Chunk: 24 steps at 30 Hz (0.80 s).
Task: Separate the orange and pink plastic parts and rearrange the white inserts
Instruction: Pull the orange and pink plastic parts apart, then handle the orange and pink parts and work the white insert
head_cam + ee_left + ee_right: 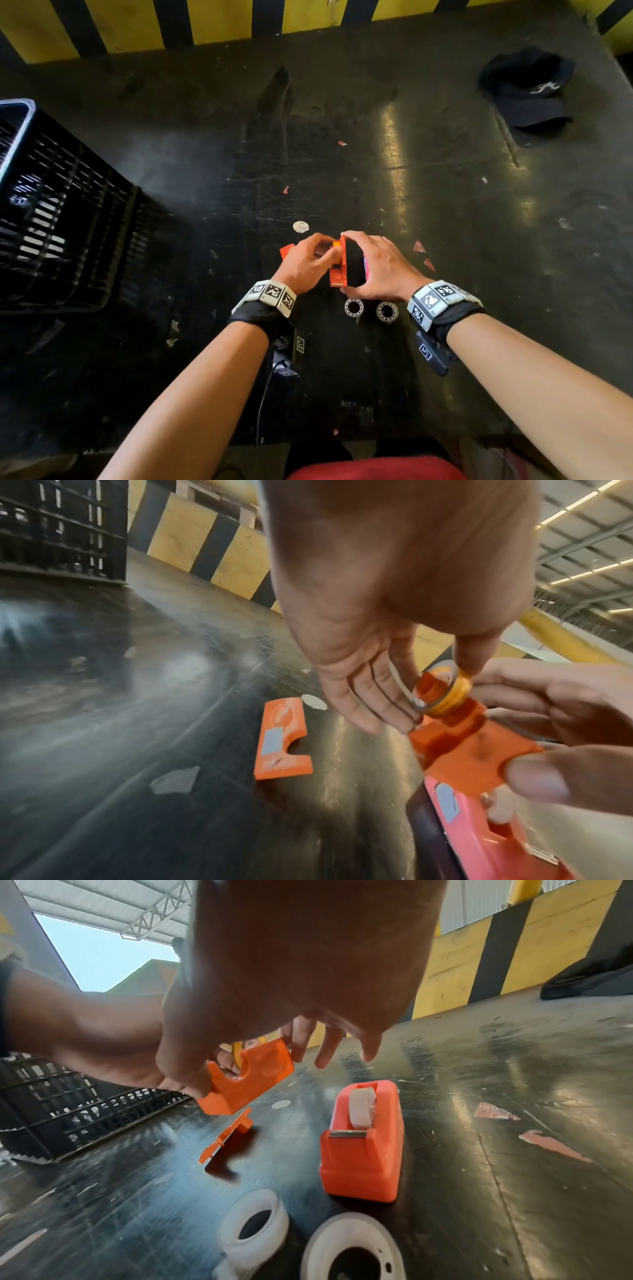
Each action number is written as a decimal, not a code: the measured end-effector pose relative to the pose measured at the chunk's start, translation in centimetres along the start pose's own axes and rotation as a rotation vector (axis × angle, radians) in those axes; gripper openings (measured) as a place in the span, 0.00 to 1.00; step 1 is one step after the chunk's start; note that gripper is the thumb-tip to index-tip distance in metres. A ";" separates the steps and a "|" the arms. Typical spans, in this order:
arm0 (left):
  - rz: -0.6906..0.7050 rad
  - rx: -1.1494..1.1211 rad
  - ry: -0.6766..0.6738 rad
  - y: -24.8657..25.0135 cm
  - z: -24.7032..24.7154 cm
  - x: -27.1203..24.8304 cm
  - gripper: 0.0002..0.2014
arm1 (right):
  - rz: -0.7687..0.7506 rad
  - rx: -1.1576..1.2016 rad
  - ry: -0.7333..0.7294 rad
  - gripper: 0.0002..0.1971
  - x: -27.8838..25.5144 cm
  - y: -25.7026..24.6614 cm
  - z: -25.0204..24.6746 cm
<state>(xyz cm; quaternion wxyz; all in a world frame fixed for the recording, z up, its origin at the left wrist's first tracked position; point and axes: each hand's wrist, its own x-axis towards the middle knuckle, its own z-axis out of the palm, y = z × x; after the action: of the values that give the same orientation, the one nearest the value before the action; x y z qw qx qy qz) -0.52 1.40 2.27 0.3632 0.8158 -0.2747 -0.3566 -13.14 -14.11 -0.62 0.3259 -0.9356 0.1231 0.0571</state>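
My right hand [376,269] grips an orange half-shell [337,270] [248,1074] between thumb and fingers, just above the table. My left hand [308,260] pinches a yellow ring [445,693] seated on that shell's [479,753] hub. A second orange half [282,741] [227,1134] lies flat on the table to the left. The pink dispenser [361,1145] [479,834] stands under my right palm with a white roll [361,1110] inside. Two white inserts [354,307] [387,311] stand near my right wrist, seen close in the right wrist view [253,1229] [352,1256].
A black slatted crate [51,212] stands at the left. A dark cap [527,89] lies at the back right. A yellow-and-black striped barrier [308,17] closes the far edge. Red paper scraps [419,246] and a white round sticker [301,226] dot the black tabletop [479,205].
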 end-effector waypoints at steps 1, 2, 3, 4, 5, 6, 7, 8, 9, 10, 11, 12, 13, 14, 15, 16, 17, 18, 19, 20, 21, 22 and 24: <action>-0.015 -0.016 0.034 -0.3 0.0 -0.2 0.16 | 0.014 -0.006 0.000 0.54 -0.2 0.1 -0.2; -0.021 -0.008 0.081 -0.8 -0.1 -0.5 0.15 | 0.031 -0.015 0.000 0.54 -0.3 0.3 -0.5; -0.022 0.043 0.126 -1.5 -0.3 -0.7 0.13 | 0.049 -0.026 0.000 0.54 -0.6 0.5 -0.8; -0.025 0.122 0.140 -2.3 -0.4 -1.0 0.12 | 0.067 -0.037 0.000 0.54 -0.8 0.9 -1.1; -0.042 0.224 0.111 -3.0 -0.5 -1.4 0.12 | 0.079 -0.047 0.001 0.55 -1.1 1.2 -1.3; -0.066 0.333 0.055 -3.7 -0.4 -1.8 0.13 | 0.089 -0.055 -0.001 0.55 -1.3 1.4 -1.4; -0.093 0.439 -0.001 -4.3 -0.2 -2.3 0.15 | 0.099 -0.060 -0.006 0.55 -1.5 1.6 -1.5; -0.104 0.526 -0.034 -4.9 0.1 -2.7 0.17 | 0.110 -0.065 -0.012 0.55 -1.7 1.7 -1.5; -0.111 0.591 -0.041 -5.3 0.4 -3.1 0.18 | 0.117 -0.070 -0.018 0.55 -1.9 1.7 -1.6; -0.107 0.632 -0.024 -5.6 0.7 -3.4 0.20 | 0.119 -0.078 -0.023 0.55 -2.0 1.6 -1.5; -0.093 0.656 0.007 -5.8 1.1 -3.6 0.23 | 0.117 -0.084 -0.026 0.55 -2.2 1.5 -1.5; -0.063 0.668 0.042 -6.0 1.5 -3.7 0.26 | 0.114 -0.084 -0.026 0.54 -2.3 1.4 -1.4; -0.019 0.671 0.070 -5.9 1.9 -3.7 0.29 | 0.110 -0.078 -0.022 0.54 -2.5 1.4 -1.2; 0.036 0.668 0.071 -5.7 2.3 -3.7 0.30 | 0.107 -0.067 -0.011 0.54 -2.7 1.4 -1.1; 0.098 0.673 0.038 -5.3 2.8 -3.5 0.30 | 0.103 -0.057 0.002 0.54 -2.9 1.5 -1.0; 0.153 0.689 -0.024 -4.9 3.4 -3.3 0.31 | 0.100 -0.049 0.014 0.55 -3.1 1.5 -0.9; 0.188 0.711 -0.100 -4.5 4.0 -3.0 0.32 | 0.091 -0.045 0.027 0.55 -3.3 1.7 -0.8; 0.198 0.735 -0.174 -4.0 4.7 -2.7 0.34 | 0.078 -0.042 0.038 0.55 -3.6 1.8 -0.7; 0.191 0.757 -0.234 -3.7 5.2 -2.4 0.34 | 0.060 -0.041 0.051 0.55 -3.8 2.0 -0.6; 0.181 0.774 -0.269 -3.4 5.8 -2.3 0.33 | 0.050 -0.036 0.065 0.54 -4.1 2.2 -0.6; 0.177 0.779 -0.282 -3.2 6.2 -2.2 0.31 | 0.041 -0.031 0.083 0.52 -4.3 2.4 -0.6; 0.178 0.771 -0.286 -3.1 6.5 -2.2 0.29 | 0.037 -0.022 0.098 0.51 -4.5 2.6 -0.6; 0.177 0.722 -0.271 -3.1 6.5 -2.2 0.25 | 0.032 -0.002 0.118 0.51 -4.9 3.0 -0.8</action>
<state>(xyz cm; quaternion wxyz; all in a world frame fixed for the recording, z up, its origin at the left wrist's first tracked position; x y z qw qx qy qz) -6.36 2.20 -2.48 0.0427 0.8098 -0.4971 -0.3088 -18.65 -15.92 -0.82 0.3162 -0.9356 0.1570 0.0072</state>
